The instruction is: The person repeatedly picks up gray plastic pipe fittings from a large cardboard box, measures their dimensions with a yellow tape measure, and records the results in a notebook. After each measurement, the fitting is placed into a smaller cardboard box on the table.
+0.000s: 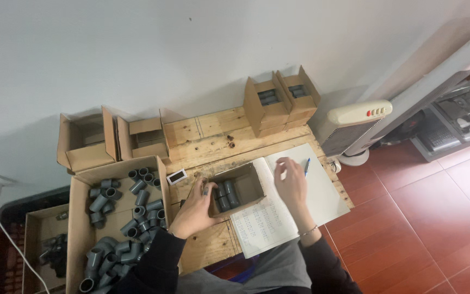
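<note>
Now left hand [194, 209] fingers pinch the small box [239, 189]; right hand [291, 182] fingers spread on the notebook [322, 196].

view: just the one, a head cam worn by the person
angle: steep look down over their own lap and forearms
facing: toward the pale wall [191, 49] behind the wooden table [213, 136]
distance: arm's reach, so the whole tabletop fits
edges: red tile floor [425, 218] right, big cardboard box [77, 218] left

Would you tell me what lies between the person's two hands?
Head view: a small open cardboard box holding grey pipe fittings lies between the left hand and right hand.
</note>
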